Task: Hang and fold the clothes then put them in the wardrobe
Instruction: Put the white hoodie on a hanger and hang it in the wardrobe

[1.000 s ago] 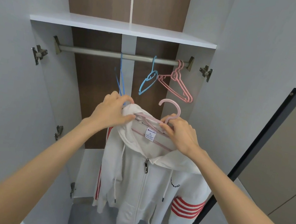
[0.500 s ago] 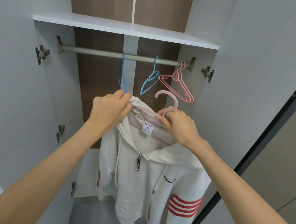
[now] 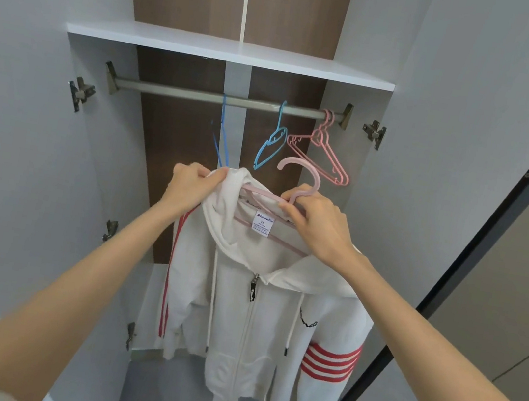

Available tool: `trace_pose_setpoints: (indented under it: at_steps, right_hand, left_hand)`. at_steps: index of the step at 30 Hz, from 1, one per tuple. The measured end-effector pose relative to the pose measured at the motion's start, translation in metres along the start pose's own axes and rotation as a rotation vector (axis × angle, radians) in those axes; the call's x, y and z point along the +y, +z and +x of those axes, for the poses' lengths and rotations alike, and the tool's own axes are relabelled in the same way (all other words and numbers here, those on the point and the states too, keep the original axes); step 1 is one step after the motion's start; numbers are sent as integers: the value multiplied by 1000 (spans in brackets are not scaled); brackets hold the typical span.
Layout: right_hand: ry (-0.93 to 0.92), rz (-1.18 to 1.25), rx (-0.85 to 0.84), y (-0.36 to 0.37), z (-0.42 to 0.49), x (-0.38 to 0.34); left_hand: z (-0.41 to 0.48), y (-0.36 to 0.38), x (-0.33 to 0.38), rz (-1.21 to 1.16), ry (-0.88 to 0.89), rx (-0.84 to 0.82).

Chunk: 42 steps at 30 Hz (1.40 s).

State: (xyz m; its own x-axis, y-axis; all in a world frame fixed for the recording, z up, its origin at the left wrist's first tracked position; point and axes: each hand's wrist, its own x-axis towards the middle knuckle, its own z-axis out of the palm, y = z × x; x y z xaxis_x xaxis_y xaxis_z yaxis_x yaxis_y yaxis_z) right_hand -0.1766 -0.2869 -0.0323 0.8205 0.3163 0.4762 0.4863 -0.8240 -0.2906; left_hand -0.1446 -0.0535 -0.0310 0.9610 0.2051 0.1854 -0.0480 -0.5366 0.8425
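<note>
Left hand [image 3: 188, 188] fisted on the hood edge of a white zip hoodie [image 3: 271, 322], hoodie draped on a pink hanger [image 3: 316, 183], held near, below the rail [image 3: 186, 93] of the open wardrobe [image 3: 231, 51], right hand [image 3: 318, 226] pinching the hanger's neck, 2 blue hangers [image 3: 279, 123] and spare pink hangers [image 3: 318, 137] hooked on the rail's right half.

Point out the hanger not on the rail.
The pale pink hanger inside the white hoodie, gripped by the right hand; blue hangers and salmon hangers hang from the rail.

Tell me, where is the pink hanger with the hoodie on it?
Head view, centre: the pink hanger sits in the collar of the white hoodie, gripped by the right hand, below the wardrobe rail.
</note>
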Motion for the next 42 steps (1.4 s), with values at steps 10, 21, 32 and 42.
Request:
trace_pose_setpoints:
  at_steps: [10, 21, 32, 42]
  right_hand:
    - [-32, -145, -122, 10, -13, 8]
    - [-25, -125, -129, 10, -17, 8]
    - [-26, -89, -99, 9, -16, 3]
    - [-30, -68, -84, 15, -14, -5]
  left_hand:
    - [16, -25, 5, -261, -482, -504]
    - [10, -17, 9, -685, -532, -415]
    - [4, -20, 19, -813, -587, -374]
    - [4, -18, -14, 48, -73, 77]
